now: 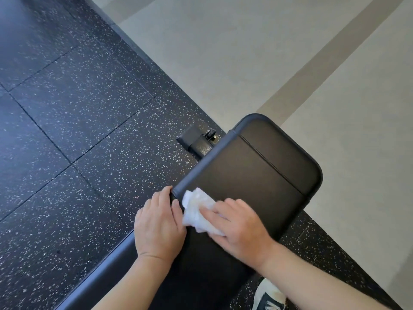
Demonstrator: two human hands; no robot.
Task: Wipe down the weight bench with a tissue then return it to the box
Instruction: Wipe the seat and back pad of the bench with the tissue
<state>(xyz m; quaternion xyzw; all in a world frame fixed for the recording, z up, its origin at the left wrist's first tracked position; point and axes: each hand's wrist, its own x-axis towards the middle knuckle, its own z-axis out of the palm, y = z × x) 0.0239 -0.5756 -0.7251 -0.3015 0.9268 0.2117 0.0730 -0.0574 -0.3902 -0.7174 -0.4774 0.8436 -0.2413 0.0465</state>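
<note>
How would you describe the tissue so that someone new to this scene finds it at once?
Look at the black weight bench lying across the speckled floor. On its pad, the right hand presses the tissue, beside the left hand. It is the only white, crumpled thing on the bench.

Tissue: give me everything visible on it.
The tissue is white, crumpled into a loose wad, and looks like soft paper. It lies on the black padded top of the weight bench, near its left edge. The right hand presses it flat with straight fingers; the left hand rests beside it on the edge.
</note>
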